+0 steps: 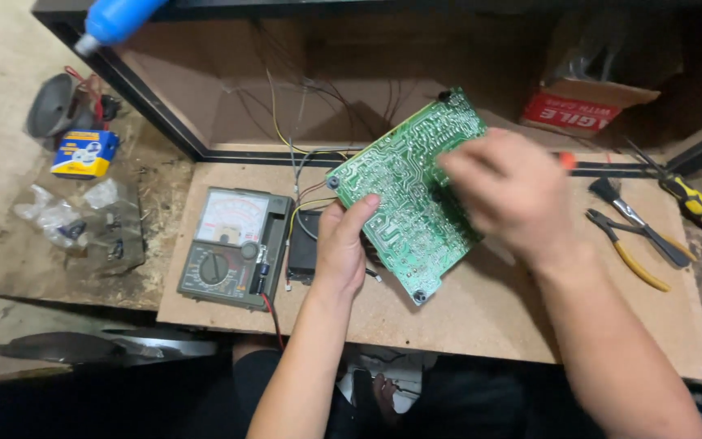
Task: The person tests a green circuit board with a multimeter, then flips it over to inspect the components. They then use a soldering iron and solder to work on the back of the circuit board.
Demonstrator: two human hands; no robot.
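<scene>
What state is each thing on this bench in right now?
Green circuit board: tilted, solder side up, held.
Left hand: gripping the board's lower edge.
Right hand: over the board, blurred; grip unclear.
Analog multimeter: lying flat, face up.
Yellow-handled pliers: lying, handles apart.
Cardboard box: open.

At the far right I see an open cardboard box [593,102], brown, with a red flap bearing white lettering, resting inside the dark recess beyond the work board. At the far left I see a small rectangular box [85,154], blue with yellow edges and a pale picture on its top face, lying on the rough surface. Just nearer than it lie clear plastic bags [83,219], crumpled, holding small dark parts. Near left of centre I see an analogue multimeter [235,248], grey-green, its pale dial face uppermost above a round selector knob.
</scene>
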